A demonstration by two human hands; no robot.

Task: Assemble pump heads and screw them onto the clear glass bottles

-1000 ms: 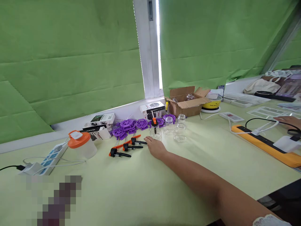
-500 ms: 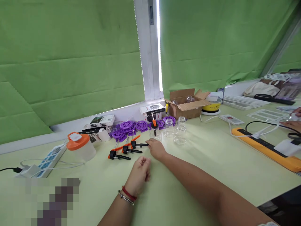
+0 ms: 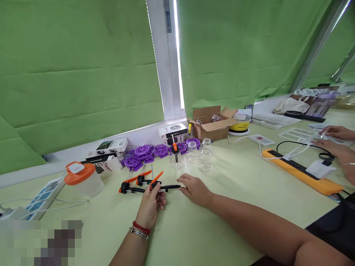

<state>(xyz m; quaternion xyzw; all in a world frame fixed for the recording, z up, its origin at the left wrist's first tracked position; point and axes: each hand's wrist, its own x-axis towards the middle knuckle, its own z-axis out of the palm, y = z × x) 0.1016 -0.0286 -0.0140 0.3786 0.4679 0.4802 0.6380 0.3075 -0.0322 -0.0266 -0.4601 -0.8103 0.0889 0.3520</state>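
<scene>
My left hand [image 3: 151,207] is closed around the black head of a black-and-orange pump top [image 3: 169,187], its orange lever pointing up and its black stem pointing right. At the stem's free end is my right hand [image 3: 195,187], thumb and fingers apart; whether they touch the tip is hard to see. Two similar pump tops lie just left, one a black-and-orange pump top [image 3: 130,189] near my left wrist, the other a pump top [image 3: 142,180] partly behind my hand. Beyond, another pump top [image 3: 175,148] stands upright in a clear jar [image 3: 177,163].
Clear jars [image 3: 205,164] and purple wheel-like pieces [image 3: 142,150] stand behind. An open cardboard box [image 3: 215,129], printed boxes [image 3: 109,162] and an orange-lidded container [image 3: 85,181] surround them. A yellow power strip [image 3: 302,171] lies right, near another person's hands [image 3: 330,146].
The nearest pump top has been lifted off the table and drawn toward me. My left hand has moved up and taken its head; my right hand's fingers have loosened at the stem.
</scene>
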